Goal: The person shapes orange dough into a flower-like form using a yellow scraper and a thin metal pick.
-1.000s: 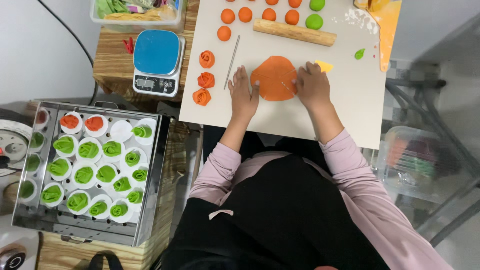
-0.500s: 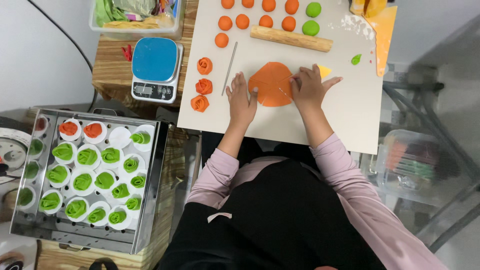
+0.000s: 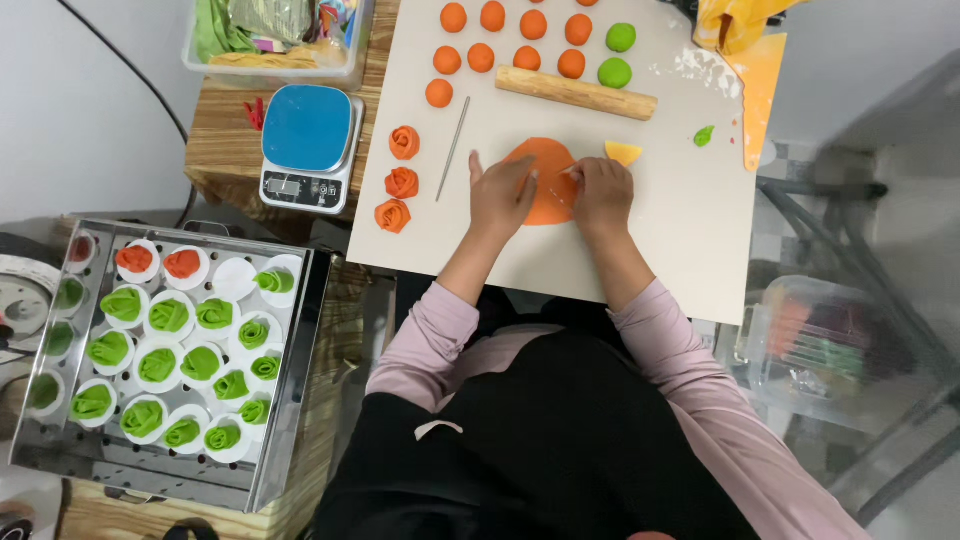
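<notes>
Head view: left hand (image 3: 500, 197) and right hand (image 3: 602, 193) lay on flat orange dough (image 3: 543, 178), mid white board (image 3: 560, 240) on the table, covering most of it. Each grip curled onto dough edge; fingertips hidden, pinch unclear. Rolling pin (image 3: 576, 92) just beyond, apart.

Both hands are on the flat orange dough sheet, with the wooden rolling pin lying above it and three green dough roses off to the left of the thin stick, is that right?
Not quite. The head view shows the three dough roses left of the thin stick are orange, not green. Both the left hand and right hand rest on the orange dough sheet, below the rolling pin.
</notes>
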